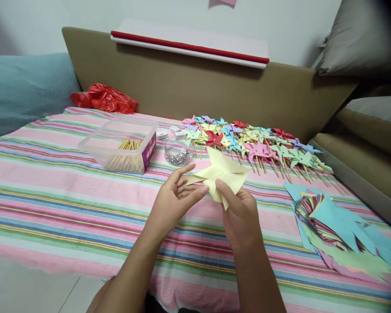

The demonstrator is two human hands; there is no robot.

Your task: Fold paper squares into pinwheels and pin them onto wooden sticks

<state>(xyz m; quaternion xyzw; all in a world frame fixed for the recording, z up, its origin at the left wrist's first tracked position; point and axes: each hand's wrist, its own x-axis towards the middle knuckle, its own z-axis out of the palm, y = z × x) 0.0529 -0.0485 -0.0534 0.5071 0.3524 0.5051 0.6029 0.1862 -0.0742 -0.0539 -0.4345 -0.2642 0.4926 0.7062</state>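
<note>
the right hand pinches the lower edge of a yellow paper pinwheel between thumb and fingers. the left hand is loosely open, palm up, its fingertips touching the pinwheel's left point without closing on it. the pinwheel is held in the air between both hands, just above the striped cloth, and has no stick on it.

just beyond the hands a small clear jar of silvery pins stands on the cloth. to its left is a clear plastic box of wooden sticks. behind the jar lie two small white boxes. a long row of finished pinwheels on sticks in many colours runs off to the right. near the right edge sits a stack of cut coloured paper. farther back a red plastic bag rests against a brown backrest.
</note>
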